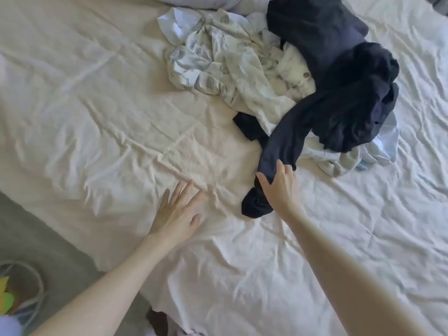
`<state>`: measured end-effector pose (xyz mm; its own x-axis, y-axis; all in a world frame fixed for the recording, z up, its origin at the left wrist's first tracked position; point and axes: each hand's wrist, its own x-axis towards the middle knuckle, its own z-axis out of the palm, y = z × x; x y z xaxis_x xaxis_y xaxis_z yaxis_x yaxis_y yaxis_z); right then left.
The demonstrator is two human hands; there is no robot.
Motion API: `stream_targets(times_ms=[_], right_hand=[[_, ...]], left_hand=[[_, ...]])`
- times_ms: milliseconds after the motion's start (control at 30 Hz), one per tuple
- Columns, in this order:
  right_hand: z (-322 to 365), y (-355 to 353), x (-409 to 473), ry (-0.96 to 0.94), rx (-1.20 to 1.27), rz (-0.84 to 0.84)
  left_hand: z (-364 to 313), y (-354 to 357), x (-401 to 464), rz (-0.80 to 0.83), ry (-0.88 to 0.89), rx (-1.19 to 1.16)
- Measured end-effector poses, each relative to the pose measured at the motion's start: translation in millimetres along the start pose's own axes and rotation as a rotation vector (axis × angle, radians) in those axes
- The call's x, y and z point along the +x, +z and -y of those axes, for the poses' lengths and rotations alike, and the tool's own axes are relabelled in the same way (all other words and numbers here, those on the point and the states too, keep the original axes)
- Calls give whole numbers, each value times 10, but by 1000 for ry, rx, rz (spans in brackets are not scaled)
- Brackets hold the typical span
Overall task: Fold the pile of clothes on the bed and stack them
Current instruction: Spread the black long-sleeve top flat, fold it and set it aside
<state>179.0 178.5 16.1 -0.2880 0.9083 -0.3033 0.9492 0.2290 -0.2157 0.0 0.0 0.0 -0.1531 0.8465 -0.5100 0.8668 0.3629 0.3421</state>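
with the right hand [278, 187] pinching the navy garment [339, 88] (its sleeve end), draw it toward seven o'clock, beside the left hand [177, 212] spread flat on the bed sheet [97, 117].

No legible text, label, brand, number or sign anywhere in view.
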Motion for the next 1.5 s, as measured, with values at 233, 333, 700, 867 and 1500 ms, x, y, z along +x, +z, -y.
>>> stream_targets(times_ms=[233,333,700,867,1500], right_hand=[[-142,462,607,140,194,-116],[-137,520,451,89,336,-152],[91,502,-1032,-373,601,192],[-255,290,-932,-43,616,120],[-53,357,-935,-165,522,245]], left_hand=[[100,586,387,3,-34,50],[42,554,418,-120,-75,-124],[-807,-90,749,69,-159,-954],[-546,137,239,91,-183,-765],[-688,75,138,20,-379,-1194]])
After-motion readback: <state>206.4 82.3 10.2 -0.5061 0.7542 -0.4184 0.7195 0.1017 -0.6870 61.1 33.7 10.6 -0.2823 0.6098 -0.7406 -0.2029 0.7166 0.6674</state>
